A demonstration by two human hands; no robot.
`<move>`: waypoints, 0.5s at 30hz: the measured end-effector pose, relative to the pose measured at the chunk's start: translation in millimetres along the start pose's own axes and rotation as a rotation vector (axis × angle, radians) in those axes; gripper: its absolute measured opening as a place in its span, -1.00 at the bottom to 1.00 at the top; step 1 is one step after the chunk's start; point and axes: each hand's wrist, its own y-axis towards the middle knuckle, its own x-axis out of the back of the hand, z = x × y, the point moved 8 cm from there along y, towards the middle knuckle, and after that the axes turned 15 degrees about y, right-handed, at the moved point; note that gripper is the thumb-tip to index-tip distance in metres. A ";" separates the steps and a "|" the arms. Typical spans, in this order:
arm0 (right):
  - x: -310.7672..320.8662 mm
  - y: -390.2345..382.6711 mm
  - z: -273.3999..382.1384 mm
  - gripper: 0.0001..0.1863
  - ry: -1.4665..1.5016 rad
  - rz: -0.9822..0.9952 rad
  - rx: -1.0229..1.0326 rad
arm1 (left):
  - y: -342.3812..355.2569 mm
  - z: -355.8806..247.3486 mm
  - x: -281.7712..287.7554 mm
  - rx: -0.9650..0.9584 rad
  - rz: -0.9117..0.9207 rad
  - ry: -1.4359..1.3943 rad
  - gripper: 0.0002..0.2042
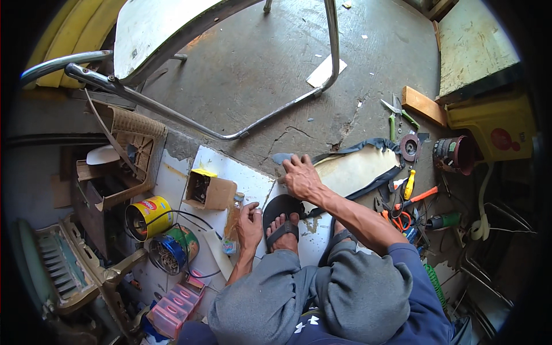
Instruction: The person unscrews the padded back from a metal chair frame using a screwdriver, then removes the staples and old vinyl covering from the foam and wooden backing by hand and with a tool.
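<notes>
My right hand [302, 178] is stretched over the edge of a long cream panel [362, 167] with dark fabric round its rim, its fingers apart and bent, beside a small blue-grey piece [282, 158]. My left hand [250, 224] is curled beside a clear bottle [232, 230]; what, if anything, it holds is too small to make out. My sandaled foot [283, 233] rests on a black piece [279, 207] at the panel's near end.
A metal-framed chair [167, 34] stands ahead. On the left are cardboard boxes [210, 190], cans [148, 217] and pink containers [175, 305]. On the right lie shears [391, 122], a grinding disc [409, 146], a screwdriver [410, 184], several other tools, a wood block [424, 104] and a yellow container [489, 132].
</notes>
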 end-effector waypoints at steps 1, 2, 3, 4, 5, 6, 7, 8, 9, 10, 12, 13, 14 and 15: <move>10.2 -6.4 1.5 -0.66 0.050 -0.073 0.032 | 0.6 -8.8 -0.7 -0.060 -0.025 -0.013 -0.74; 26.1 -19.7 -3.5 -0.67 0.177 -0.241 -0.028 | 3.2 -16.1 -3.8 -0.078 -0.024 -0.019 -0.75; 29.7 -32.2 -12.5 -0.65 0.297 -0.286 -0.132 | 5.6 -21.7 -9.5 -0.055 -0.002 -0.022 -0.75; 35.4 -48.4 -18.5 -0.63 0.418 -0.385 -0.186 | 9.5 -31.6 -14.9 -0.075 0.014 -0.012 -0.75; 39.2 -64.7 -24.8 -0.61 0.539 -0.496 -0.233 | 12.1 -45.4 -18.5 -0.126 -0.013 -0.018 -0.74; 36.3 -77.7 -25.7 -0.58 0.521 -0.508 -0.267 | 16.2 -55.8 -27.9 -0.132 0.032 0.000 -0.72; 25.4 -85.6 -28.8 -0.58 0.530 -0.439 -0.336 | 19.9 -66.3 -37.0 -0.141 0.065 0.003 -0.70; 26.1 -91.5 -26.4 -0.59 0.515 -0.501 -0.281 | 22.7 -79.2 -47.6 -0.198 0.099 0.111 -0.70; 16.2 -94.0 -30.0 -0.59 0.507 -0.457 -0.341 | 24.3 -91.9 -56.7 -0.272 0.110 0.199 -0.71; 15.7 -93.8 -27.3 -0.61 0.522 -0.492 -0.264 | 24.4 -102.6 -64.0 -0.352 0.105 0.296 -0.71; 7.2 -88.2 -24.0 -0.62 0.466 -0.443 -0.208 | 29.7 -101.2 -74.1 -0.265 0.141 0.288 -0.72; 2.9 -85.4 -24.0 -0.63 0.442 -0.407 -0.208 | 31.9 -97.9 -78.7 -0.222 0.170 0.306 -0.73; 0.5 -82.9 -22.4 -0.62 0.389 -0.380 -0.191 | 33.6 -95.6 -77.1 -0.200 0.146 0.280 -0.76; -1.1 -82.1 -21.9 -0.62 0.367 -0.357 -0.182 | 35.7 -91.2 -77.3 -0.159 0.157 0.234 -0.75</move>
